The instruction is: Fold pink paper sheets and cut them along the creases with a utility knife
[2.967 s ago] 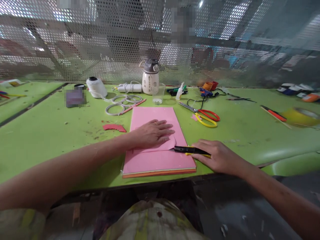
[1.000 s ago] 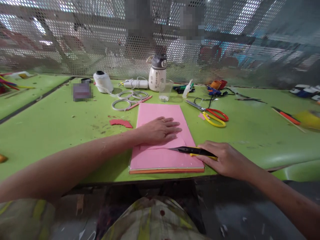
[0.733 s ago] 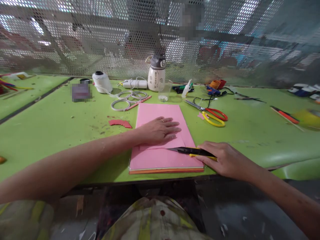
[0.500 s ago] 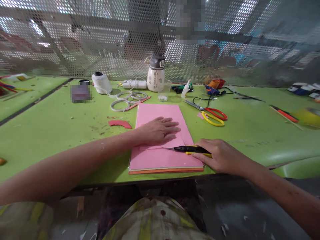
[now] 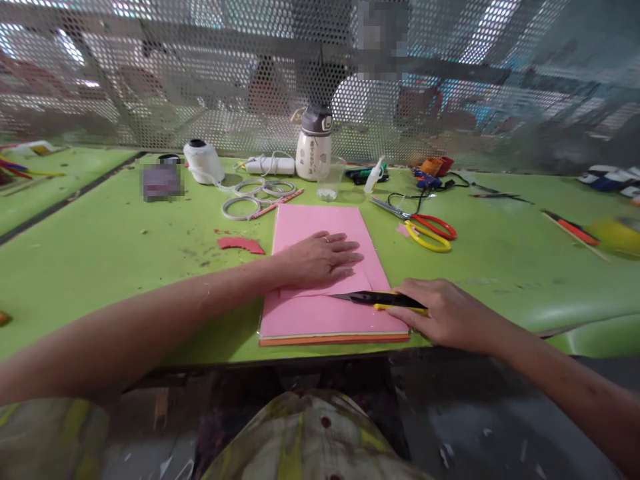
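Note:
A stack of coloured paper lies at the table's front edge, pink on top with orange and pale edges showing below. My left hand rests flat on the pink sheet, fingers stretched toward the right. In my right hand is a black and yellow utility knife, its fingers closed round the handle. The knife's blade points left and lies along a cut or crease line across the pink paper, just below my left hand. A loose piece of red paper with a jagged edge sits left of the stack.
Scissors with red and yellow handles lie right of the stack. Behind it are wire rings, a plastic cup, a glue bottle, a drink bottle and a thread spool. A perforated metal screen stands behind the table.
The view has shifted slightly. Both hands and the knife keep nearly the same place on the paper.

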`<state>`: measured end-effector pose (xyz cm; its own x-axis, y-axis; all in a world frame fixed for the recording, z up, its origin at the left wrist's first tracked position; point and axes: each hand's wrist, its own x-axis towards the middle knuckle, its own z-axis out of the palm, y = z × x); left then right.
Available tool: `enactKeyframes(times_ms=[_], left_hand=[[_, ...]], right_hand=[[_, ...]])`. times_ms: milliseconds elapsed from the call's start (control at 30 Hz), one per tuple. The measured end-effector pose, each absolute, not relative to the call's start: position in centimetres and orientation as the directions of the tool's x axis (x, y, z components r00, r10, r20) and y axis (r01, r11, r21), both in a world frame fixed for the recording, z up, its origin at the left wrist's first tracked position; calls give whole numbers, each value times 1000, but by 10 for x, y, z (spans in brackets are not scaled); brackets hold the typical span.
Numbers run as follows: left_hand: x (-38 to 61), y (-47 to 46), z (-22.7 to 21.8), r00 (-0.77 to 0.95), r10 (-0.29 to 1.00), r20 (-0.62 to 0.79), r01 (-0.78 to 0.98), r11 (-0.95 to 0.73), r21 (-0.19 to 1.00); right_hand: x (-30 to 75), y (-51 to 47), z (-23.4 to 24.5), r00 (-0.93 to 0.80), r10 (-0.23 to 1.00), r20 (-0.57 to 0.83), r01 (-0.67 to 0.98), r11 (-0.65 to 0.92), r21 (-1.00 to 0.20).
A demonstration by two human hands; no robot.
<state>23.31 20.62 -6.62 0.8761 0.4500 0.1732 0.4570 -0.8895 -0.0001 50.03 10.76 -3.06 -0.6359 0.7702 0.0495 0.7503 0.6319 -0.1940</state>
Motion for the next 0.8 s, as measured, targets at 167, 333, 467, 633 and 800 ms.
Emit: enactKeyframes(times_ms=[167, 333, 467, 633, 800], left_hand=[[233, 206, -65, 871, 464, 163, 468, -884, 20], [234, 205, -65, 870, 469, 155, 468, -883, 42], [234, 205, -64, 866, 476, 153, 475, -879, 49], [234, 204, -62, 864, 480, 152, 478, -877, 55], [235, 203, -61, 865, 480, 150, 477, -877, 54]], right_hand=[[497, 109, -29, -641, 767, 24, 757, 637, -146], [500, 102, -31, -662, 744, 91, 737, 668, -101], [500, 102, -31, -641, 764, 81, 752, 645, -132], [497, 107, -31, -644, 763, 62, 757, 647, -92], [495, 101, -29, -678, 734, 21, 730, 677, -98]])
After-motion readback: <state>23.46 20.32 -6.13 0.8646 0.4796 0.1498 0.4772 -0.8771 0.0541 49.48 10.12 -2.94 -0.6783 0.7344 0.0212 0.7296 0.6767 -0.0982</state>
